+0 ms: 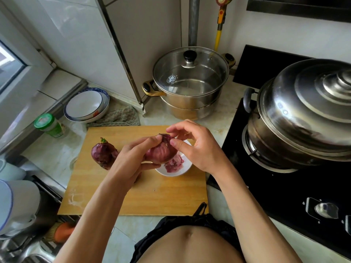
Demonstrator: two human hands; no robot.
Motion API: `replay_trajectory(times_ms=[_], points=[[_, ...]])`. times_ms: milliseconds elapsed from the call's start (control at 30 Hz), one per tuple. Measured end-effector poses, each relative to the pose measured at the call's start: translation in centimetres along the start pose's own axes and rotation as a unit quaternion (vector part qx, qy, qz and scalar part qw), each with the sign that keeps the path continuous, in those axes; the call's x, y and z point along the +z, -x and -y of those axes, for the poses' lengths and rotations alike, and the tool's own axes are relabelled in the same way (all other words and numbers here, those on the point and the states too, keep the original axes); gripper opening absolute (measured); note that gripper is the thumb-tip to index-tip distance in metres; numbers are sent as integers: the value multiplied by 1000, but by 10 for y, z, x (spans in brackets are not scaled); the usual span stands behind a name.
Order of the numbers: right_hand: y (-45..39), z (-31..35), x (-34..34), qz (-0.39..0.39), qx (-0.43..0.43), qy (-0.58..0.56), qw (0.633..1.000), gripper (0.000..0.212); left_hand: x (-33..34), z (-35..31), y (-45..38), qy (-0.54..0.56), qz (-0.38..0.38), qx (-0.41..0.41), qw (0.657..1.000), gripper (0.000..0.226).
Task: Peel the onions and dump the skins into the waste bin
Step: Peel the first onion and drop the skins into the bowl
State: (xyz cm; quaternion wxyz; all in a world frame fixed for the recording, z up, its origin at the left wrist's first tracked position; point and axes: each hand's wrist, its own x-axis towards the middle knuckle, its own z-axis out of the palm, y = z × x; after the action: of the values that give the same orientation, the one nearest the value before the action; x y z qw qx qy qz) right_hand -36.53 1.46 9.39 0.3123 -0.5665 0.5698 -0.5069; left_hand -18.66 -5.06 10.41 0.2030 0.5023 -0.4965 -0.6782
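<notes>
Far left edge of the counter: green-capped jar, lying tilted near the window sill. Just right of it, stacked bowls lean against the back wall, with a grey knitted cloth beside them, touching the back edge of the cutting board.

Board sits mid-counter. Near its left edge: unpeeled red onion, green sprout on top, resting on the board, untouched.

Left hand is above the board centre, fingers curled round the second onion from below and from the left, holding it up off the board. Skin on this one is partly off, paler pink surface showing.

Right hand comes in from the right, thumb and forefinger pinching the dry skin at the onion's top; other fingers loosely bent above it.

Directly under the held onion, near the board's right edge: small white dish with a pile of purple skins in it.

Back of counter, centre-right: steel pot with glass lid, against the wall. Right of the board: black hob with a large steel steamer on the burner, domed lid on.

Waste bin: can't tell where it is.
</notes>
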Motion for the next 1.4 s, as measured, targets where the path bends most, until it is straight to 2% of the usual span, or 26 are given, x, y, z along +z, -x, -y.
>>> replay_trajectory(times_ms=[367,567,767,867,1100,1267,1400], points=[[0,-7,1,-2,-12,23,1000,14,3,5,1,26,16,-44,999,33],[2,-10,2,12,-10,18,1000,13,6,7,2,63,4,-67,996,45],[3,-15,-1,24,24,-27,999,23,5,6,4,83,-3,-64,994,41],[4,-17,-1,30,27,-59,997,25,3,6,4,82,3,-61,995,52],[5,-21,-4,30,28,-129,991,21,2,7,4,82,8,-57,995,53],[2,-22,0,-6,15,-105,994,19,1,7,3,83,9,-55,995,52],[1,-20,4,-6,2,-45,999,9,4,8,4,98,6,-63,993,47]])
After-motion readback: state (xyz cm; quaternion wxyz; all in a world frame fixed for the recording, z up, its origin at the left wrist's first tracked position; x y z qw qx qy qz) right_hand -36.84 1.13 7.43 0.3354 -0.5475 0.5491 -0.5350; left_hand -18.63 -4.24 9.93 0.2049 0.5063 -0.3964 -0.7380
